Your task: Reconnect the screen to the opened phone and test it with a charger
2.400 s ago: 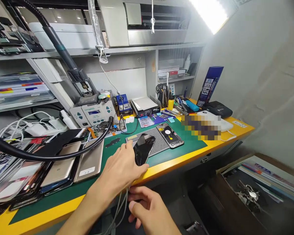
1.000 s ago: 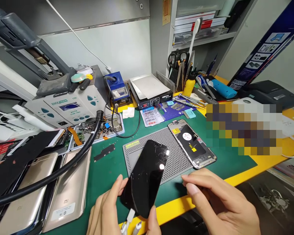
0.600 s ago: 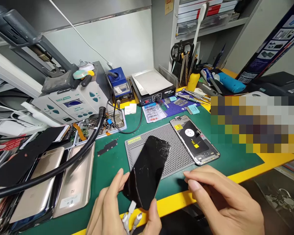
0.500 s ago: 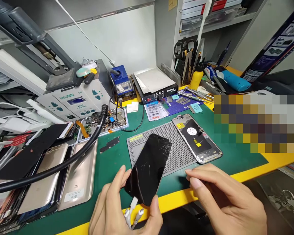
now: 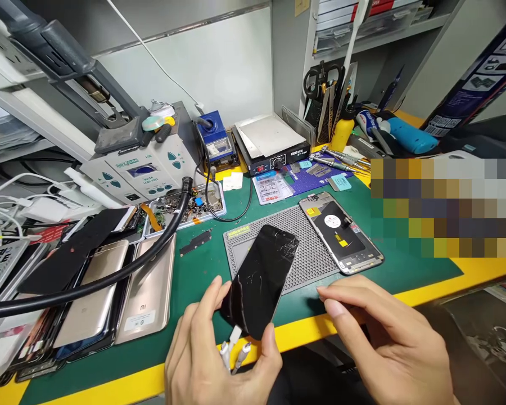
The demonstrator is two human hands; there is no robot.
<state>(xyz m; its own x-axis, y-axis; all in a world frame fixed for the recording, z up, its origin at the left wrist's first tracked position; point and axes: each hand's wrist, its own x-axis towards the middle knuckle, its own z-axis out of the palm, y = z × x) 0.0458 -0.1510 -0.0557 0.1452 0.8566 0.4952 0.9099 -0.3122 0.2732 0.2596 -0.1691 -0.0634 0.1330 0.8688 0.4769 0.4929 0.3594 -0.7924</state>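
My left hand (image 5: 219, 360) grips a black smartphone (image 5: 263, 275) by its lower end, fingers on the left edge and thumb on the right. The phone is tilted, screen up, with cracks at its upper right corner and a glossy wrinkle at lower left. White cable plugs (image 5: 235, 349) stick up between this hand's fingers and thumb, close under the phone's bottom edge; I cannot tell whether one is plugged in. To the right of the phone, my right hand (image 5: 388, 343) hovers with index finger and thumb loosely bent, their tips close together, and nothing visible between them.
A grey perforated mat (image 5: 307, 270) lies under the phone. An opened phone housing (image 5: 341, 233) rests at its right. Phone backs (image 5: 147, 292) are stacked on the left, crossed by a black hose (image 5: 122, 273). Behind stand a rework station (image 5: 139, 169) and a heating plate (image 5: 274, 140).
The view has shifted slightly, so the bench things appear farther right. My hands and the phone keep nearly the same pose.
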